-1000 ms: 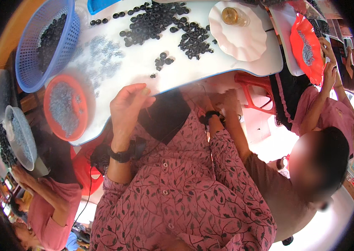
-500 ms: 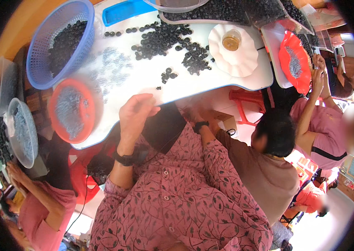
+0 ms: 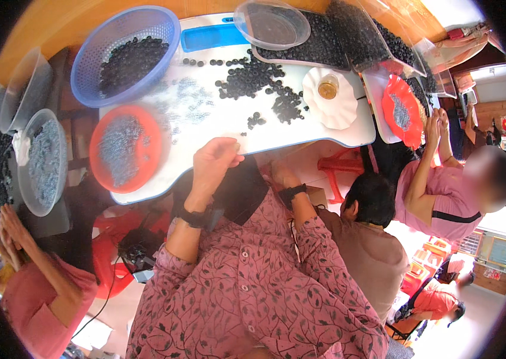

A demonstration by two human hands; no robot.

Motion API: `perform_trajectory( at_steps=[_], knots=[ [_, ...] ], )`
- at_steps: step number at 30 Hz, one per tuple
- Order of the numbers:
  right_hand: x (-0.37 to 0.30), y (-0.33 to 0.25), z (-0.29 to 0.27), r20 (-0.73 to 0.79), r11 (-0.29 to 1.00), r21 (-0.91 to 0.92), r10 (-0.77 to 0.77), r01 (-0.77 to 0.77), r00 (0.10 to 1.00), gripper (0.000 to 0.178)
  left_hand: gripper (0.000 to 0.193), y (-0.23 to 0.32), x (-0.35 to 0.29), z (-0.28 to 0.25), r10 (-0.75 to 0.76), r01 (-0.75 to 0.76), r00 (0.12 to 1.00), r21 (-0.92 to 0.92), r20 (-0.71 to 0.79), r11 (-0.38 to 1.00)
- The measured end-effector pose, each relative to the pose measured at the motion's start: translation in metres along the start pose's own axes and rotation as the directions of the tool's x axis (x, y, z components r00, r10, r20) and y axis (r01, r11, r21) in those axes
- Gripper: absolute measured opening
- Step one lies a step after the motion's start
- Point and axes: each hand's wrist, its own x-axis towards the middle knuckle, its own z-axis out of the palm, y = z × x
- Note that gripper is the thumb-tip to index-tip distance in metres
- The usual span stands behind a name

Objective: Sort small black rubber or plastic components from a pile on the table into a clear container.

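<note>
The left hand [image 3: 216, 169] is at the near edge of the desk [image 3: 217, 130], its fingers bent toward the thumb; whether this grip is closed on something small, I cannot tell. The nearest small black pieces [image 3: 259, 121] lie on the desk by the same edge (the larger heap [image 3: 253, 79] is farther in). The right hand [image 3: 284, 175] is lower, outside this edge, its grip unclear. A red bowl [image 3: 153, 163] sits at the near left corner.

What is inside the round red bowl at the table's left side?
The round red bowl holds many small grey pieces. Some bare red surface shows toward its right; what lies under the pieces is covered and cannot be seen.
</note>
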Motion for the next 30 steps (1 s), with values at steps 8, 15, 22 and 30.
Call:
perform_trajectory(
  at_steps=[8, 15, 22, 30],
  knots=[
    [-0.021, -0.113, -0.11, -0.186, 0.996, -0.039, 0.077, -0.085, 0.98, 0.017, 0.016, -0.006, -0.001, -0.011, 0.013, -0.013, 1.0, -0.011, -0.027, 1.0],
    [-0.002, -0.128, -0.201, -0.908, 0.894, -0.037, 0.157, -0.446, 0.389, 0.039, 0.017, -0.001, 0.0, -0.004, 0.004, -0.004, 1.0, -0.007, -0.022, 1.0],
    [0.055, -0.089, -0.217, -0.82, 0.744, 0.02, 0.394, -0.668, 0.414, 0.08, 0.019, -0.003, -0.001, -0.01, -0.009, 0.009, 1.0, -0.021, 0.013, 1.0],
    [0.046, -0.038, -0.212, -0.748, 0.854, 0.51, 0.499, -0.102, 0.437, 0.056, 0.02, -0.004, 0.001, -0.01, 0.006, -0.006, 0.999, -0.002, 0.039, 1.0]
  ],
)
